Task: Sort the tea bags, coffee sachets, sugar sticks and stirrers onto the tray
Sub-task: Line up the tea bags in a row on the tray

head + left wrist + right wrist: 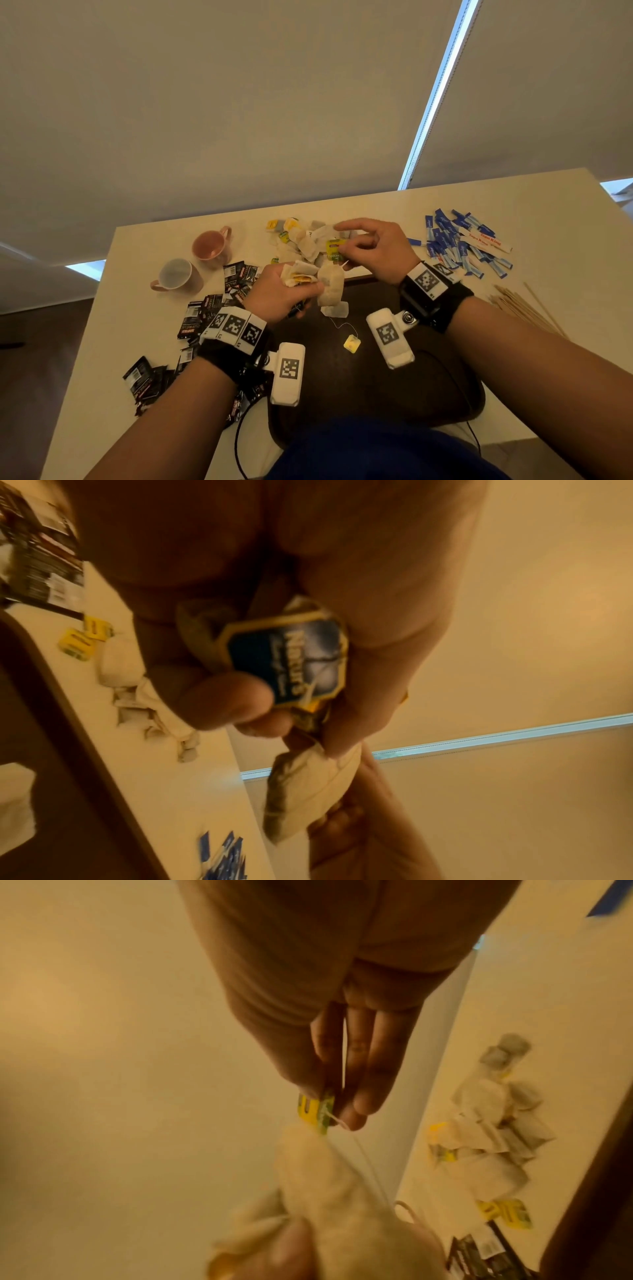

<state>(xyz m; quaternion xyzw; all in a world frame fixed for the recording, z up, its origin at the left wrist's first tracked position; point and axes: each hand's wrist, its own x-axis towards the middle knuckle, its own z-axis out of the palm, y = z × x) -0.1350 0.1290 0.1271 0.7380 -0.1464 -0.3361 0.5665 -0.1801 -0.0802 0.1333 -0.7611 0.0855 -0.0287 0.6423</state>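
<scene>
My left hand [291,287] grips a bunch of tea bags [329,284] above the dark tray [376,387]; the left wrist view shows a blue tag [291,661] and a bag [308,785] in the same left hand [308,669]. One yellow tag [351,343] dangles on its string over the tray. My right hand [363,246] pinches a yellow-green tea tag [334,248], also seen as the tag [316,1112] between the fingertips [359,1107]. A loose pile of tea bags [301,240] lies behind the hands.
Black coffee sachets [205,308] spread over the left of the white table [565,222]. Blue sugar sticks [459,243] lie at the right, wooden stirrers [524,305] nearer the right edge. Two mugs, pink [210,243] and grey-lined [176,275], stand at the left.
</scene>
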